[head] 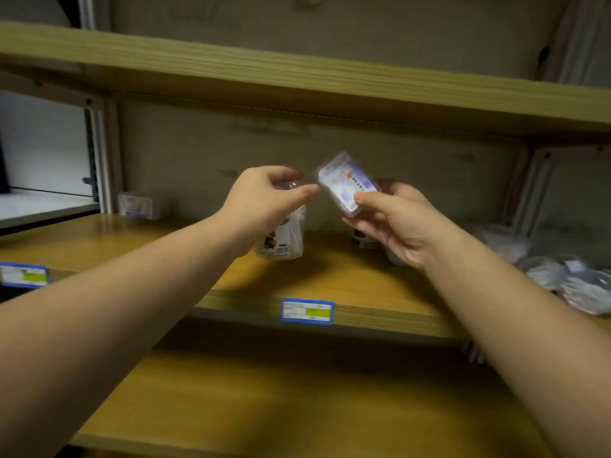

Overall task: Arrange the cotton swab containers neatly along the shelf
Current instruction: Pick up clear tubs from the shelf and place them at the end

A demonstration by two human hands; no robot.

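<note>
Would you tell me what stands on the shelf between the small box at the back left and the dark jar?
In the head view, a round clear container stands there, gripped from above by the left hand.

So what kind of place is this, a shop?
Probably a shop aisle or its stockroom: wooden shelves carry blue price tags on the front edge, with small packaged goods like the tub standing on them.

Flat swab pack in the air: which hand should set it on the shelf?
Right. The right hand already pinches the flat pack above the shelf; the left hand is curled over the round container.
</note>
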